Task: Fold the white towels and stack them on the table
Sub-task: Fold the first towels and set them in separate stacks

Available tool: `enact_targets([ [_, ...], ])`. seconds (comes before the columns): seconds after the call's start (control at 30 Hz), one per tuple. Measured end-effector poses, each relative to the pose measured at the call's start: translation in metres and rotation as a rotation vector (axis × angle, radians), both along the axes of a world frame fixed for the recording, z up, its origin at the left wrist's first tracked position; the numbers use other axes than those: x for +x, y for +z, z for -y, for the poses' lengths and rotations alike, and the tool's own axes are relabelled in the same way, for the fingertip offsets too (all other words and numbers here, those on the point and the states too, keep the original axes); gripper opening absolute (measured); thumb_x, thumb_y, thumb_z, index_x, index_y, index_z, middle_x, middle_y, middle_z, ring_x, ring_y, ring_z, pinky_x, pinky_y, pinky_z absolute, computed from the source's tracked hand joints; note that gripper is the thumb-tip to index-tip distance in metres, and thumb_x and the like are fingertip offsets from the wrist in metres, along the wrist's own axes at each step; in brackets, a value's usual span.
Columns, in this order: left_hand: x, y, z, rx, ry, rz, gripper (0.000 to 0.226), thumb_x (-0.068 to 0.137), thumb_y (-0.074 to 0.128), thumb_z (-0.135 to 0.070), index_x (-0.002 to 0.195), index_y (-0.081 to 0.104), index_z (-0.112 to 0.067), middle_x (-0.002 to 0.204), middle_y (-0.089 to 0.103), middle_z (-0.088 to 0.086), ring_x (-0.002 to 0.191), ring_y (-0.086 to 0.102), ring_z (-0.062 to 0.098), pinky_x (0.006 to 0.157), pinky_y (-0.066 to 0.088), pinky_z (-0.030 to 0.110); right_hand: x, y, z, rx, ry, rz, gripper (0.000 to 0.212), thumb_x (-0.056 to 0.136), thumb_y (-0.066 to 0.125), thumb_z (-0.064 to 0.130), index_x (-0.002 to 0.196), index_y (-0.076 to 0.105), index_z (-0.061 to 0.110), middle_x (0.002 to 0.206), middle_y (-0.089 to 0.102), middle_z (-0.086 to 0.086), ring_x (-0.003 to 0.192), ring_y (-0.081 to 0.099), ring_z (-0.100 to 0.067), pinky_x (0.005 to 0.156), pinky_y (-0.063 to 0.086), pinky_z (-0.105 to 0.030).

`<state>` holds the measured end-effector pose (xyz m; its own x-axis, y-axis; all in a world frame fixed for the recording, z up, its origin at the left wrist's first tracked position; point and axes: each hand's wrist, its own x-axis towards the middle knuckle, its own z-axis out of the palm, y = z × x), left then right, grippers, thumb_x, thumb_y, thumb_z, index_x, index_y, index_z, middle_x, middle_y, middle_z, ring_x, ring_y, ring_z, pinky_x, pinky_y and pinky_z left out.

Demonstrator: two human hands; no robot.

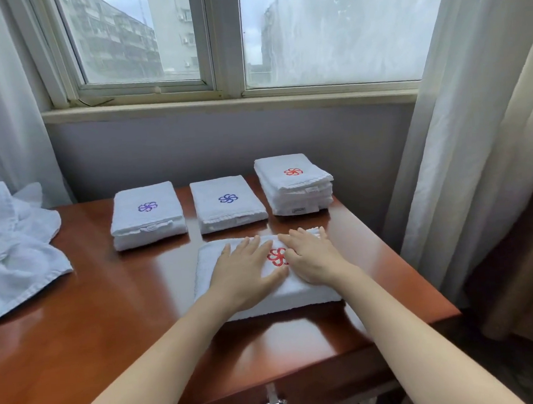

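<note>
On the near middle of the brown table (108,307) we see a folded towel (205,269) lying flat under both hands. It is white and thick, folded into a neat rectangle of several layers, with a red flower (277,257) sewn on its top face. Its long side seems to run from left to right, a little turned, so that the right end lies slightly farther than the left. The thick folded edge faces the near side, and at the far right corner we can see a small piece of wavy hem.

The left hand (247,266) lies palm down on the left half of the top face. Its fingers are straight and a little spread, pointing far and slightly to the right. The right hand (313,258) lies palm down just beside it on the right half, fingers straight, pointing far and slightly left, and it covers the right part of the flower. Both hands are flat and press on the cloth; neither one grasps anything. The two forearms come in from the near edge and lean toward each other.

Beyond the folded towel three more white piles stand in a row, each apart from the next: the left pile (148,215) with a purple flower, the middle pile (227,203) with a blue one, and a tall stack (294,184) on the right with a red one. A loose white cloth (16,244) lies on the left end of the table.
</note>
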<state>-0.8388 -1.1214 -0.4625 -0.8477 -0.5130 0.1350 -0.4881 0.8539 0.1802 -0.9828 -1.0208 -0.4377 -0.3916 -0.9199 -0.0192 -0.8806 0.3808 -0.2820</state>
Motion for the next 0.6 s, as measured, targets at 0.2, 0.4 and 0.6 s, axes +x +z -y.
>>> enact_targets([
  [0.2,0.039,0.016,0.032,0.013,-0.279,-0.077,0.077,0.078,0.042,-0.081,0.142,0.048,-0.040,0.153,0.041,-0.014,0.144,0.027,0.002,0.120,0.010,0.027,0.012,0.023,-0.008,0.112,-0.028,-0.100,0.067,0.088,0.042,0.062,0.146,0.043,0.030,0.141,0.055,-0.004,0.136,0.043,-0.022,0.119,-0.005,-0.049],
  [0.4,0.079,0.030,0.053,0.035,-0.123,-0.120,0.097,0.060,0.057,-0.088,0.143,0.048,-0.039,0.156,0.036,-0.011,0.149,0.014,0.005,0.123,0.000,0.035,0.032,0.028,-0.008,0.131,-0.045,0.192,0.101,0.073,0.064,0.072,0.155,0.024,0.028,0.154,0.040,0.002,0.137,0.041,-0.022,0.096,0.035,-0.029],
  [0.6,0.104,0.030,0.057,0.320,0.181,-0.158,0.109,0.057,0.074,-0.077,0.147,0.039,-0.027,0.152,0.040,-0.003,0.143,0.032,0.018,0.117,0.028,0.042,0.050,0.033,-0.002,0.113,-0.093,0.466,0.106,0.075,0.076,0.053,0.156,0.015,0.022,0.157,0.032,0.003,0.131,0.041,-0.017,0.085,0.037,-0.026],
])
